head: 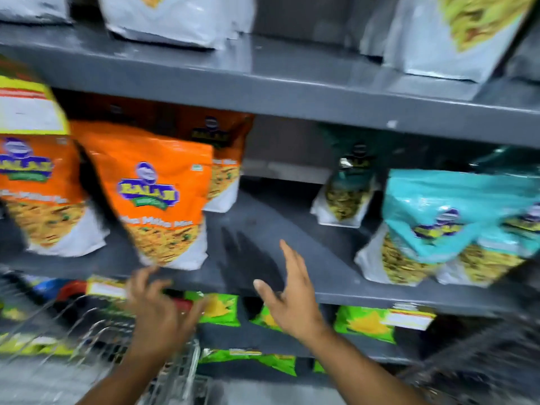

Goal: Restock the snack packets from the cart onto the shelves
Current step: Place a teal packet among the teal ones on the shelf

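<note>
An orange snack packet (163, 197) stands on the grey middle shelf (292, 226), slightly tilted, with more orange packets (38, 188) to its left and behind it. My left hand (157, 311) is just below that packet's bottom edge, fingers spread, holding nothing. My right hand (292, 296) hovers open over the shelf's front lip, beside a bare stretch of shelf. Teal packets (444, 223) stand on the right of the same shelf. The wire cart (96, 343) is at the lower left, blurred.
White packets (175, 19) sit on the upper shelf (292, 83). Green packets (365, 323) lie on the lower shelves. A yellow price label (29, 106) hangs at the left. A second wire basket edge (482, 361) shows at the lower right.
</note>
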Demonstrator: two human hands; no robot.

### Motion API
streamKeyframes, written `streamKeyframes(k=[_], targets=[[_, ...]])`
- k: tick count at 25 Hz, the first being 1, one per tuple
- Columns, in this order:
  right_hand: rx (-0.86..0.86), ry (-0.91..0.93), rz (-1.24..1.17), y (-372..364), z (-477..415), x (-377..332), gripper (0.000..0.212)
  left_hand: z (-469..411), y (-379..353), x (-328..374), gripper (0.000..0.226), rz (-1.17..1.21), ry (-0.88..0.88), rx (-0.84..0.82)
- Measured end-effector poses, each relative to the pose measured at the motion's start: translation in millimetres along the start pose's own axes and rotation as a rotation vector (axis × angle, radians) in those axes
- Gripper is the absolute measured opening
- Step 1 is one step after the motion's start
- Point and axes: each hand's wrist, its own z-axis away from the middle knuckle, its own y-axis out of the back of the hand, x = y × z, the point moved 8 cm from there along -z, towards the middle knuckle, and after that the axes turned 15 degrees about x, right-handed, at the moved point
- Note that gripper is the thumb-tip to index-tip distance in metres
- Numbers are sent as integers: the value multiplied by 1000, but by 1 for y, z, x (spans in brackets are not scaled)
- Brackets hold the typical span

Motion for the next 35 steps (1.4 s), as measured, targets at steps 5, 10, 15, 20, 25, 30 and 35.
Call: streamKeyframes(k=[5,10,15,20,25,30,35], targets=[[606,-235,169,181,26,133,65,56,-121,222,121,507,120,-644],[259,-219,-76,214,-32,182,79,56,-223,280,118,597,356,-809],[190,-140,-63,186,-30,184,68,51,-214,238,59,564,410,-773],[212,-144,-40,152,-9,154,58,41,-201,197,59,598,493,-882],[443,-161,-404,234,-64,89,76,42,-194,209,101,555,350,-844],[329,-98,-490,276,-152,12,8,40,-203,199,84,475,352,-843],[793,158,-162,297,-115,3,24,39,-200,201,87,459,363,-851]])
